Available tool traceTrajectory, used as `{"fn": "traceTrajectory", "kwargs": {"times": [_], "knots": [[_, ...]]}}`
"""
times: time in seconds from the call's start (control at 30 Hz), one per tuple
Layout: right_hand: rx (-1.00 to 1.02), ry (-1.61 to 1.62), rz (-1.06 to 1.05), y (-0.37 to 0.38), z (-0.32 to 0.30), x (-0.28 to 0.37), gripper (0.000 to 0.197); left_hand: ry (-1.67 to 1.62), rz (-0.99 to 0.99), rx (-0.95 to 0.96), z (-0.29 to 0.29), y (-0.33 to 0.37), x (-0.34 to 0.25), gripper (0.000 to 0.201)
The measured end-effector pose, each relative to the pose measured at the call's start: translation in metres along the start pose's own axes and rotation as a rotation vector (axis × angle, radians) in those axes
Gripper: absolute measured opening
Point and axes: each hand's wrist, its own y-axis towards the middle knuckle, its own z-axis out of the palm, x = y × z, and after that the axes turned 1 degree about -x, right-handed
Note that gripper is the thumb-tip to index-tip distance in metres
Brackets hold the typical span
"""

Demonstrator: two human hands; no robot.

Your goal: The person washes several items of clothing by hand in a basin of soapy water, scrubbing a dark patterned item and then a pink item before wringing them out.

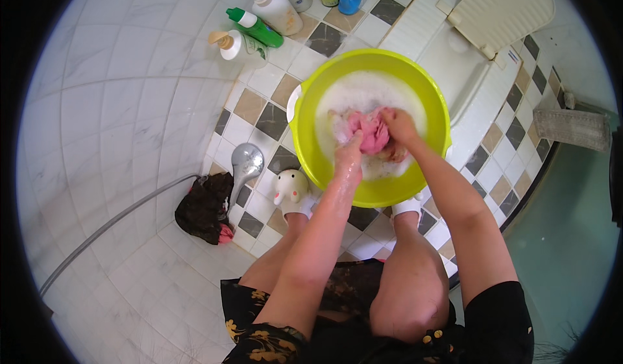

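Note:
A bunched pink cloth is gripped between my two hands, over the soapy water of a lime-green basin. My left hand, wet with suds, closes on the cloth's near left side. From the right, my right hand pinches its upper right part. White foam covers much of the water. Some paler, multicoloured fabric lies around the pink part, half sunk in the suds; whether it belongs to the same piece I cannot tell.
Pump and squeeze bottles, one a green bottle, stand along the wall at the upper left. A shower head and a dark cloth lie on the tiles at left. Beside the basin is a white squat toilet step; a glass panel stands right.

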Motion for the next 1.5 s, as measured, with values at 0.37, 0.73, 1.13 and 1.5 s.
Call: {"fn": "traceTrajectory", "kwargs": {"times": [0.37,0.73,1.13,1.5], "knots": [[0.207,-0.040,-0.626,-0.156,-0.001,0.120,0.019,-0.386,-0.219,0.215,-0.007,-0.027,-0.060,0.068],[-0.120,-0.092,-0.479,-0.119,0.017,0.099,0.018,-0.416,0.015,0.280,-0.005,-0.004,0.012,0.038],[-0.224,0.003,0.066,0.010,0.005,-0.018,0.049,-0.192,-0.099,-0.153,-0.015,-0.002,-0.007,0.069],[0.240,-0.174,-0.626,-0.167,0.002,0.135,0.024,-0.186,-0.379,0.158,-0.042,-0.004,-0.034,0.061]]}}
